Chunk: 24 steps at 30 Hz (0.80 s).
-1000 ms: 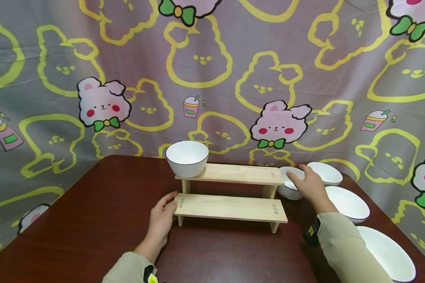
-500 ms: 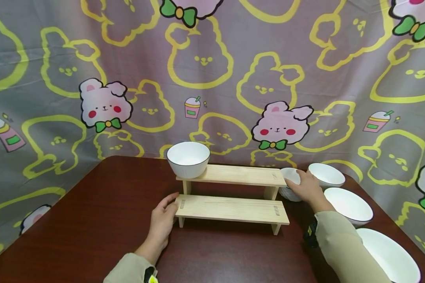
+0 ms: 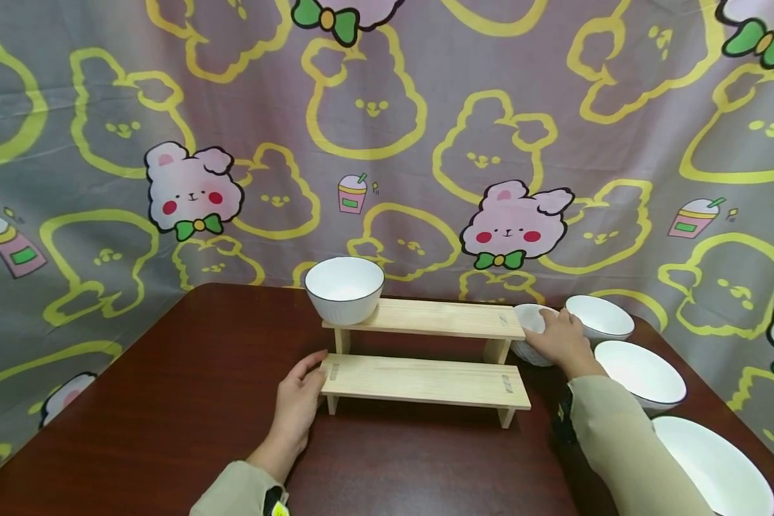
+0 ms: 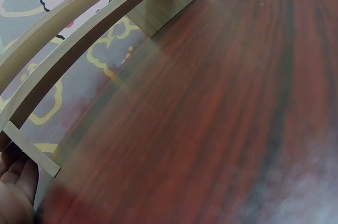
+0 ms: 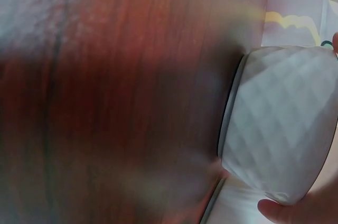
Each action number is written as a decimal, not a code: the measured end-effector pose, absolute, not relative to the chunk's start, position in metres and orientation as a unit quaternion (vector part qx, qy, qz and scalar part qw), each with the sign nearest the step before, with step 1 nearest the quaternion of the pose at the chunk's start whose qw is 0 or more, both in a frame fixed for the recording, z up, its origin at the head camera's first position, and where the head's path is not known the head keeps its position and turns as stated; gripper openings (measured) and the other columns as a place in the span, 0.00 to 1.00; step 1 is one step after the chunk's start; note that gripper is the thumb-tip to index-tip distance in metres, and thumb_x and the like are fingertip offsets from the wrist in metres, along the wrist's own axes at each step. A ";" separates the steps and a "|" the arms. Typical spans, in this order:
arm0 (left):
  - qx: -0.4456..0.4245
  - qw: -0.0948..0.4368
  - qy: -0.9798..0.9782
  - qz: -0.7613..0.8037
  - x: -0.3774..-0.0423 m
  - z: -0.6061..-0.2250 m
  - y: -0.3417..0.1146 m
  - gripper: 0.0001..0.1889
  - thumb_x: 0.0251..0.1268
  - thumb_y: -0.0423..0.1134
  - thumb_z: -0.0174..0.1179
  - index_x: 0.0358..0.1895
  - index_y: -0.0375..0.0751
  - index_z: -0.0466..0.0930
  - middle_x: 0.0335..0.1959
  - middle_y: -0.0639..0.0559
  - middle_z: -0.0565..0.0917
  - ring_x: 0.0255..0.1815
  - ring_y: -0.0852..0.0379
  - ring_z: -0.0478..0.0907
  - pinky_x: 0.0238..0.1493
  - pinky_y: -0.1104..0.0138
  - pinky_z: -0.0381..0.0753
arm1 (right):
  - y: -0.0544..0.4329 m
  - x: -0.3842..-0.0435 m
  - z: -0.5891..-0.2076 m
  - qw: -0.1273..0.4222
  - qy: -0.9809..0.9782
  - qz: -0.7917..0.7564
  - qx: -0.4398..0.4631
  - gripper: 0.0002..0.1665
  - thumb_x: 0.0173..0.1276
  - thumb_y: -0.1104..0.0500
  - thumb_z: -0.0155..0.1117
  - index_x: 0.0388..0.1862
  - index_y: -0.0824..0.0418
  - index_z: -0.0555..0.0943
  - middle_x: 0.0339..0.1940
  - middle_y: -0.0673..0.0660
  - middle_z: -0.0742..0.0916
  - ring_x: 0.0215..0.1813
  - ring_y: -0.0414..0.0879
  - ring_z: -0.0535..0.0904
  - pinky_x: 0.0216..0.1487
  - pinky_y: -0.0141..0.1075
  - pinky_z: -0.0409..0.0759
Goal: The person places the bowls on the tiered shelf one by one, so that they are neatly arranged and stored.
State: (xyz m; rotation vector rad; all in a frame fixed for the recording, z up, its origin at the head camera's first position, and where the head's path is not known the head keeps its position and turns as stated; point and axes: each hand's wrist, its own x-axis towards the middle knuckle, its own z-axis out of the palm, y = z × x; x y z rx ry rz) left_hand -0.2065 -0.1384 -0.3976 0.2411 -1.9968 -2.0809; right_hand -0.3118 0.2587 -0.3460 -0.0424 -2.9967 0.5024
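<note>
A two-step wooden shelf [image 3: 419, 380] stands mid-table. My left hand [image 3: 297, 401] holds the left end of its lower step; the left wrist view shows its fingers [image 4: 24, 176] beside the end leg. At the shelf's right end my right hand [image 3: 564, 340] grips a small white bowl [image 3: 530, 351] by its rim. In the right wrist view the bowl's quilted side [image 5: 280, 118] shows, its base on or just over the table, with the thumb [image 5: 277, 211] on one side of the rim and a fingertip on the opposite side. A larger ribbed white bowl [image 3: 345, 294] sits on the upper step's left end.
Down the table's right side stand a white bowl [image 3: 600, 319], a wider white bowl [image 3: 641, 376] and a large oval white dish [image 3: 716, 466]. The dark wooden table [image 3: 168, 401] ends at a patterned cloth [image 3: 413, 129] behind it.
My right hand has lowered onto the small quilted bowl and its fingers have closed on the rim. The left hand keeps its place at the shelf end.
</note>
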 end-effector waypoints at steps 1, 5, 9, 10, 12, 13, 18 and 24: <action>0.082 0.123 -0.684 -0.714 -0.207 -0.398 -0.138 0.19 0.65 0.32 0.48 0.58 0.36 0.73 0.49 0.39 0.79 0.39 0.62 0.75 0.36 0.71 0.75 | 0.258 -0.312 -0.346 0.052 -0.985 0.163 -0.015 0.54 0.59 0.30 0.47 0.66 0.73 0.58 0.63 0.81 0.55 0.65 0.75 0.48 0.54 0.69 0.59; 0.080 0.122 -0.683 -0.716 -0.207 -0.398 -0.138 0.19 0.65 0.32 0.47 0.59 0.36 0.72 0.48 0.39 0.79 0.38 0.62 0.76 0.36 0.71 0.75 | 0.257 -0.313 -0.347 0.058 -0.985 0.160 -0.023 0.53 0.58 0.31 0.50 0.66 0.73 0.59 0.63 0.82 0.56 0.64 0.76 0.49 0.53 0.69 0.60; 0.078 0.122 -0.680 -0.719 -0.206 -0.398 -0.138 0.19 0.66 0.32 0.47 0.59 0.36 0.72 0.47 0.40 0.80 0.37 0.63 0.76 0.36 0.71 0.75 | 0.256 -0.314 -0.348 0.068 -0.983 0.165 -0.035 0.55 0.56 0.30 0.52 0.66 0.72 0.59 0.61 0.82 0.58 0.61 0.77 0.52 0.52 0.69 0.61; 0.078 0.123 -0.679 -0.719 -0.206 -0.397 -0.138 0.19 0.66 0.32 0.47 0.59 0.35 0.72 0.47 0.40 0.80 0.37 0.64 0.76 0.35 0.71 0.75 | 0.255 -0.314 -0.348 0.073 -0.983 0.166 -0.038 0.55 0.55 0.29 0.53 0.66 0.71 0.59 0.61 0.82 0.59 0.60 0.77 0.54 0.51 0.69 0.61; 0.077 0.122 -0.678 -0.720 -0.205 -0.397 -0.138 0.19 0.66 0.33 0.47 0.59 0.35 0.71 0.46 0.40 0.80 0.36 0.64 0.76 0.35 0.71 0.75 | 0.254 -0.314 -0.348 0.084 -0.981 0.166 -0.046 0.57 0.53 0.28 0.54 0.66 0.71 0.60 0.59 0.81 0.62 0.59 0.77 0.56 0.50 0.68 0.61; 0.076 0.121 -0.678 -0.721 -0.205 -0.396 -0.138 0.19 0.66 0.33 0.47 0.59 0.35 0.71 0.46 0.40 0.81 0.36 0.64 0.76 0.35 0.71 0.75 | 0.254 -0.314 -0.348 0.089 -0.981 0.166 -0.050 0.57 0.52 0.27 0.55 0.65 0.71 0.61 0.59 0.81 0.63 0.58 0.77 0.56 0.50 0.68 0.61; 0.078 0.117 -0.676 -0.724 -0.204 -0.397 -0.138 0.19 0.66 0.32 0.47 0.59 0.36 0.72 0.47 0.41 0.80 0.35 0.65 0.76 0.34 0.72 0.75 | 0.252 -0.313 -0.350 0.115 -0.977 0.164 -0.068 0.58 0.50 0.26 0.56 0.63 0.70 0.64 0.57 0.80 0.67 0.57 0.77 0.59 0.49 0.68 0.62; 0.076 0.119 -0.674 -0.725 -0.206 -0.398 -0.139 0.19 0.65 0.32 0.47 0.59 0.35 0.72 0.47 0.40 0.80 0.35 0.65 0.76 0.34 0.72 0.75 | 0.249 -0.312 -0.352 0.135 -0.974 0.166 -0.075 0.55 0.50 0.28 0.57 0.61 0.71 0.66 0.55 0.79 0.69 0.56 0.76 0.60 0.49 0.66 0.62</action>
